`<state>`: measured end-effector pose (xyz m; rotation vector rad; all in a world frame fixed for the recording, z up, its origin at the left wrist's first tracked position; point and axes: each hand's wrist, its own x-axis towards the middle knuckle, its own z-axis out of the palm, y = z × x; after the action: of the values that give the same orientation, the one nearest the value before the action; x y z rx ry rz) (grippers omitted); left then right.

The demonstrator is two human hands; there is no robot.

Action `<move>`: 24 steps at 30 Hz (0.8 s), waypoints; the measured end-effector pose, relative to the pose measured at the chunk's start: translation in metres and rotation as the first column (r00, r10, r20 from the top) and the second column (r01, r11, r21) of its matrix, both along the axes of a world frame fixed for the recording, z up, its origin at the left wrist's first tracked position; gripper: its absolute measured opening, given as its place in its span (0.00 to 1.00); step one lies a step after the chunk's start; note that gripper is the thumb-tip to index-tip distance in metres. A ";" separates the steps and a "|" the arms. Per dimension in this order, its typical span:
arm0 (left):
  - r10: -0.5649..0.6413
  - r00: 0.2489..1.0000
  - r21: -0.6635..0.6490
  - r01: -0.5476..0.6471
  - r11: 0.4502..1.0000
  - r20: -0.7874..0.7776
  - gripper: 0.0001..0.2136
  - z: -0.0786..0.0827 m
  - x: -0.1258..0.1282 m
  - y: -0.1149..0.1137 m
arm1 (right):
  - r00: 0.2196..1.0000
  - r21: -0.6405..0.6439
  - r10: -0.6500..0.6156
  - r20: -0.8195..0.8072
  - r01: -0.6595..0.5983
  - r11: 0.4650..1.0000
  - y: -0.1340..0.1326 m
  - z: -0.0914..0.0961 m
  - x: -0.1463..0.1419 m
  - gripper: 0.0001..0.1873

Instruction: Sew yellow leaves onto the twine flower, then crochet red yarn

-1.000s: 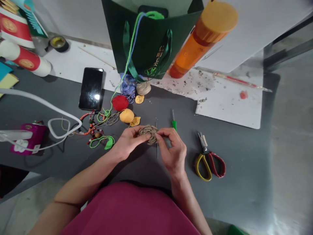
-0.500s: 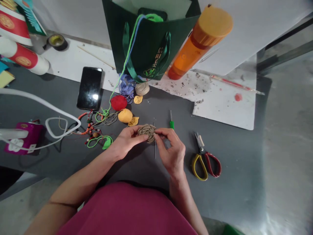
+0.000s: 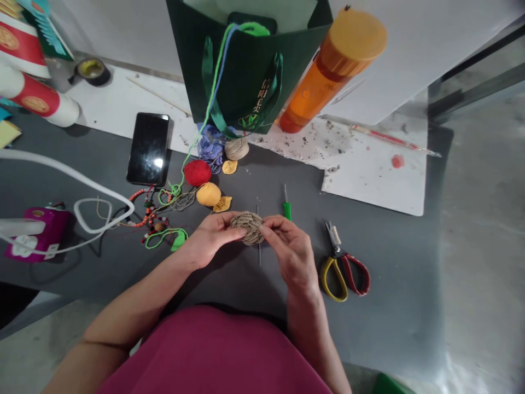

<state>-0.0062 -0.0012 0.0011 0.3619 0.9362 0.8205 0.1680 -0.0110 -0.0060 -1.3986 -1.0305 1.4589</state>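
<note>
While both hands (image 3: 211, 239) (image 3: 292, 253) pinch, twine crochet (image 3: 246, 227) lies crosswise

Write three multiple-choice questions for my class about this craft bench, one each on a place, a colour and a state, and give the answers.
1. Where do the scissors lie?
A) On the grey surface, right of the right hand
B) Inside the green bag
C) On the white board

2. What colour is the yarn ball nearest the black phone?
A) Green
B) Red
C) White

3. What state is the tan crocheted piece in?
A) Lying loose on the surface
B) Inside the green bag
C) Held by the left hand and right hand

Answers:
1 A: the scissors rest right of the hands.
2 B: the ball shows red.
3 C: fingers of both hands grip it.
</note>
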 end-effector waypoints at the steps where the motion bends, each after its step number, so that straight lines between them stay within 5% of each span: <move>1: -0.003 1.000 0.003 0.003 1.000 0.000 0.16 0.000 0.000 0.000 | 1.000 0.002 -0.001 0.000 0.001 1.000 0.000 0.000 0.000 0.07; 8: -0.020 1.000 0.010 0.020 1.000 -0.017 0.15 0.002 -0.001 0.000 | 0.997 0.061 0.007 0.076 -0.012 0.998 -0.001 -0.002 0.001 0.08; 18: -0.064 0.997 0.072 0.067 0.995 -0.048 0.16 0.005 -0.003 0.000 | 0.993 -0.032 0.009 -0.122 -0.013 0.999 -0.001 -0.007 0.000 0.13; 24: -0.037 0.998 0.054 0.039 0.998 -0.047 0.16 0.000 -0.002 0.000 | 0.992 0.096 -0.063 0.110 0.053 0.994 -0.004 -0.006 -0.006 0.08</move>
<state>-0.0085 -0.0017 0.0013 0.4471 0.9481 0.8071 0.1625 -0.0150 -0.0115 -1.4456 -1.1048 1.2856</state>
